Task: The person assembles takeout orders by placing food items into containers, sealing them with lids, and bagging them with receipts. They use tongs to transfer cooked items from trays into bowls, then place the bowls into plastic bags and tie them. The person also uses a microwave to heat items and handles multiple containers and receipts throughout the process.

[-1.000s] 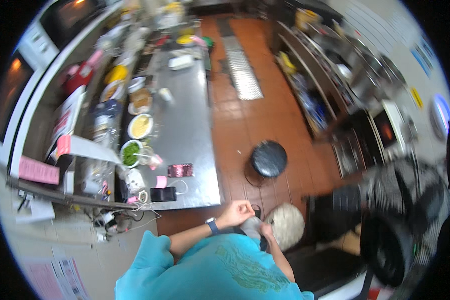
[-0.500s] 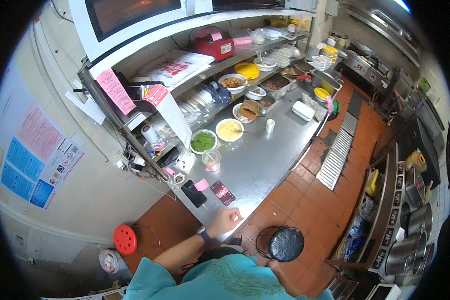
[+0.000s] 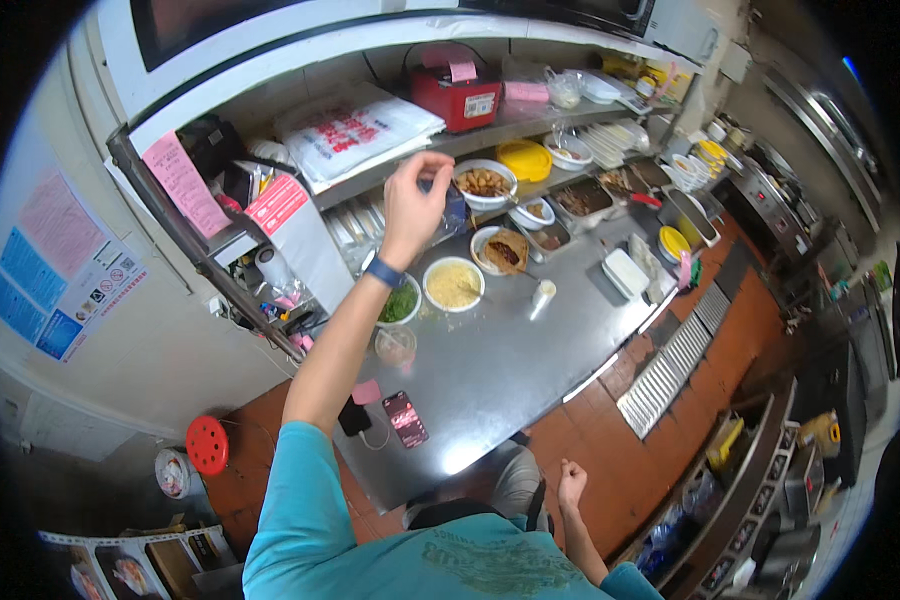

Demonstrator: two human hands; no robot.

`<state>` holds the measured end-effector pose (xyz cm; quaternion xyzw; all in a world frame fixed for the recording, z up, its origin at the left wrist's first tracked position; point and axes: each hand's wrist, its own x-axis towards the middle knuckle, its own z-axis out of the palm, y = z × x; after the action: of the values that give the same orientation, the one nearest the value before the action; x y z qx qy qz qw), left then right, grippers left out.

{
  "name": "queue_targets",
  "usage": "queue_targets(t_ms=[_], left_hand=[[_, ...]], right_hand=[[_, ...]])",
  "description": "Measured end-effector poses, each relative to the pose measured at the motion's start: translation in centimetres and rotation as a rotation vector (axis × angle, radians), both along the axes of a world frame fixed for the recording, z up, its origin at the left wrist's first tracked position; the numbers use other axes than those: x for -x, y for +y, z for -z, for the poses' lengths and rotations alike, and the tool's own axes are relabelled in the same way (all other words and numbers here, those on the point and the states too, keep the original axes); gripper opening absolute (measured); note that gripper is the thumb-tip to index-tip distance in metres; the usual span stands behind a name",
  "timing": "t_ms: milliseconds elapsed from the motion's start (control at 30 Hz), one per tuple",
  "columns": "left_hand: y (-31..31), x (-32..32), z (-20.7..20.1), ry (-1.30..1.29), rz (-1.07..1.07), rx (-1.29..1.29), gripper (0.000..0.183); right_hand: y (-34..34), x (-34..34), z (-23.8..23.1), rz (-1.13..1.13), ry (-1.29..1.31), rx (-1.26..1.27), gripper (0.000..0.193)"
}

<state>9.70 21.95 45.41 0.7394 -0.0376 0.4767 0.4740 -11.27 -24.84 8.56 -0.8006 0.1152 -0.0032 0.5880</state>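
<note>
From the head camera, my left hand (image 3: 415, 200) was raised toward the lower shelf (image 3: 390, 172), fingers curled and pinched narrow at the tips; whether they held anything I could not tell. Just beside it sat a bowl of fried pieces (image 3: 484, 183), with a stack of white plastic bags (image 3: 355, 130) above on the shelf. My right hand (image 3: 571, 480) hung low by my side, closed in a loose fist, over the red tile floor (image 3: 660, 440), well apart from the steel counter (image 3: 510, 370)
</note>
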Motion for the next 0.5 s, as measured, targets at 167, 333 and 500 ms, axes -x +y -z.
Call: queue_targets(t_ms=[167,333,500], left_hand=[[2.4,-13.9,-3.6,0.125,-0.544,-0.224,0.033],[4.0,-22.6,-8.5,0.655,-0.922,-0.198,0.068],[0.2,-22.8,-8.9,0.183,-0.854,-0.241,0.018]], right_hand=[[-6.0,-12.7,0.3,0.037,0.157,-0.294,0.050],[-10.5,-26.5,0.6,-0.247,0.047,-0.256,0.042],[-11.3,-34.4,-4.7,-0.661,0.104,-0.373,0.027]])
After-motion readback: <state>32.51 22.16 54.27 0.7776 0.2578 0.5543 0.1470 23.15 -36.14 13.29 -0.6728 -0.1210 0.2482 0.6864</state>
